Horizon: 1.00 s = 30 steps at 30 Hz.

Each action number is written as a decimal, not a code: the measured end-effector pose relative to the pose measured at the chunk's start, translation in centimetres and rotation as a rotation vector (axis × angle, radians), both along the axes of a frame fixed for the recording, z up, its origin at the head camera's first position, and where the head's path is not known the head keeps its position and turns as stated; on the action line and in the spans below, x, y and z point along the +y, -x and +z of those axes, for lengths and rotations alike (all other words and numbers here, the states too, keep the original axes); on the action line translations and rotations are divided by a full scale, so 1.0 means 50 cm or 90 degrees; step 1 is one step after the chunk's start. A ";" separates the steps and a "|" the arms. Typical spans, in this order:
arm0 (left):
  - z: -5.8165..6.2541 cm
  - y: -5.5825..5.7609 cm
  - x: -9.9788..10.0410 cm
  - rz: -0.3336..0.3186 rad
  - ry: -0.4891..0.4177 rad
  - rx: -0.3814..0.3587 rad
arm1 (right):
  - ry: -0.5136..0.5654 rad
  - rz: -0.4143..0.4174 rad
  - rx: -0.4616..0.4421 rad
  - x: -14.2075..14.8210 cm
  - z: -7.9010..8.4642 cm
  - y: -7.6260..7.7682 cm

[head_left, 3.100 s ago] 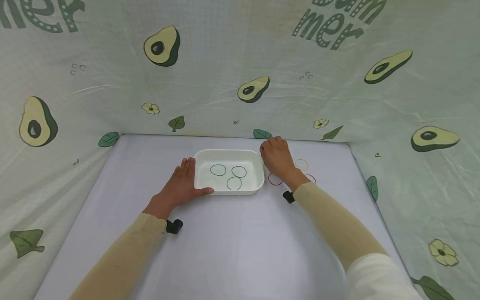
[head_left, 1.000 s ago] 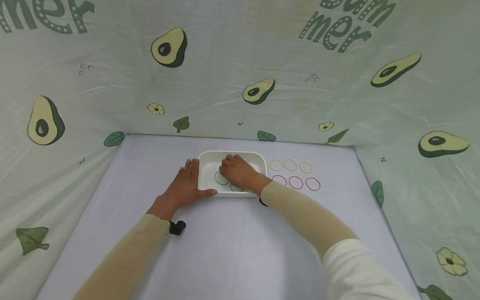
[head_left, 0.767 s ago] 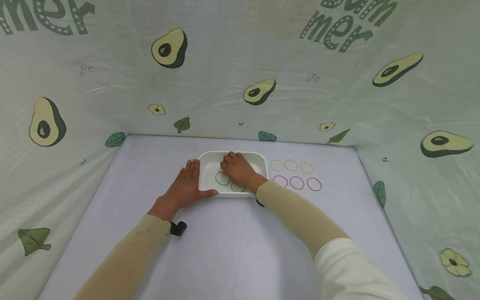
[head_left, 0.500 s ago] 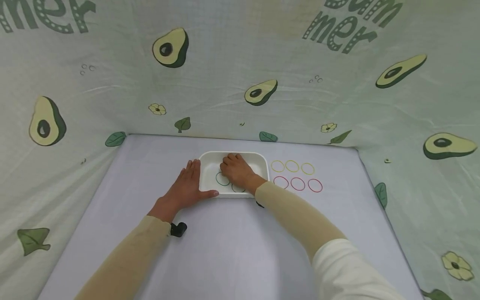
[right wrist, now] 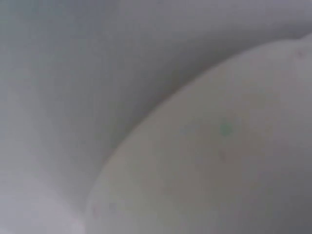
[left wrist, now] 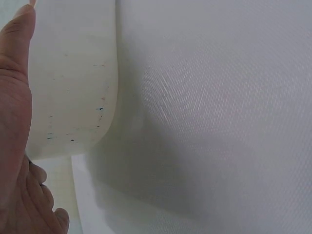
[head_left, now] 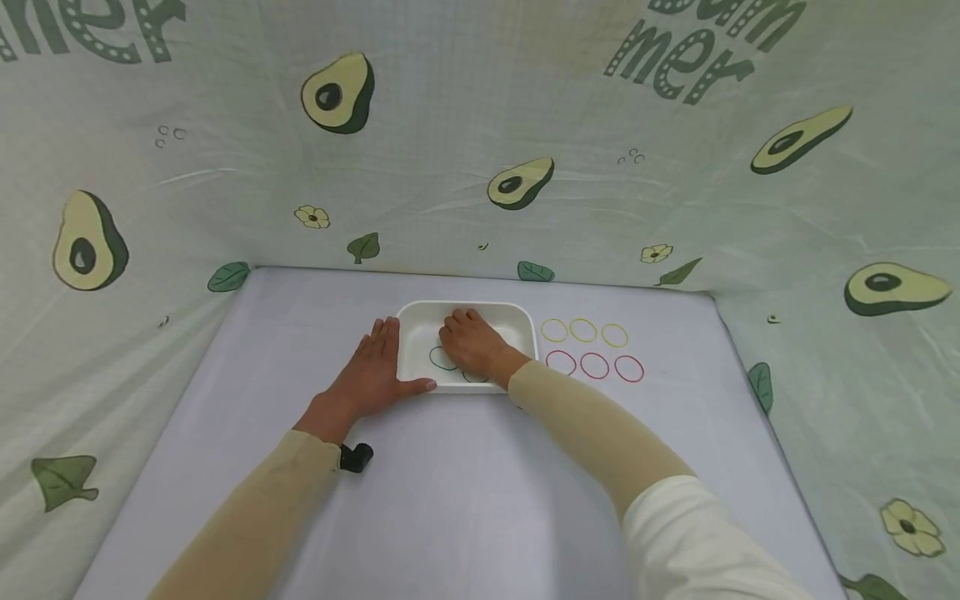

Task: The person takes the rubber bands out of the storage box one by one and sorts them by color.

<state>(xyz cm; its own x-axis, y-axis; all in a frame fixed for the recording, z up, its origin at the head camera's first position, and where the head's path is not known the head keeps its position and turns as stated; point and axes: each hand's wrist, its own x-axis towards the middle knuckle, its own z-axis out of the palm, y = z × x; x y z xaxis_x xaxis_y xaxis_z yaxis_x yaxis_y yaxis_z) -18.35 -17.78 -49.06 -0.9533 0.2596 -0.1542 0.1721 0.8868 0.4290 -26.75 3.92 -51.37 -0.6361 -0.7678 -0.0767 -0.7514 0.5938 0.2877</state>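
My left hand (head_left: 369, 375) rests against the left side of a white rectangular tray (head_left: 525, 321), fingers straight and thumb along its front edge. The left wrist view shows that thumb (left wrist: 14, 53) against the tray's marked outer wall (left wrist: 73, 92). Inside the tray is my right hand (head_left: 476, 343), palm down with bent fingers; its fingertips are hidden, so I cannot see whether they pinch anything. Beside it lies a thin green ring (head_left: 432, 365), partly covered. Another green ring (head_left: 467, 379) shows under the hand near the front wall. The right wrist view is blurred.
Right of the tray, three thin yellow rings (head_left: 603, 337) form a back row and three red rings (head_left: 617, 373) a front row. All lie on the white tabletop (head_left: 450, 492). A patterned cloth (head_left: 420, 167) stands behind the table and at both sides.
My right hand has moved left from beyond the tray's right edge into the tray, then stayed nearly still. Three yellow rings now show in the back row. The left hand keeps its place.
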 end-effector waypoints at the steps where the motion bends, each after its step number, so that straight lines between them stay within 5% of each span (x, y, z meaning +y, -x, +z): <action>1: 0.000 0.000 0.001 0.000 0.000 0.002 | -0.004 0.010 0.016 0.002 0.001 -0.001; 9: 0.004 0.000 0.003 -0.010 0.004 0.012 | 0.013 0.022 0.124 0.015 0.033 -0.002; 30: 0.006 -0.002 0.003 0.001 0.015 0.003 | 0.123 -0.028 0.183 0.111 0.089 -0.024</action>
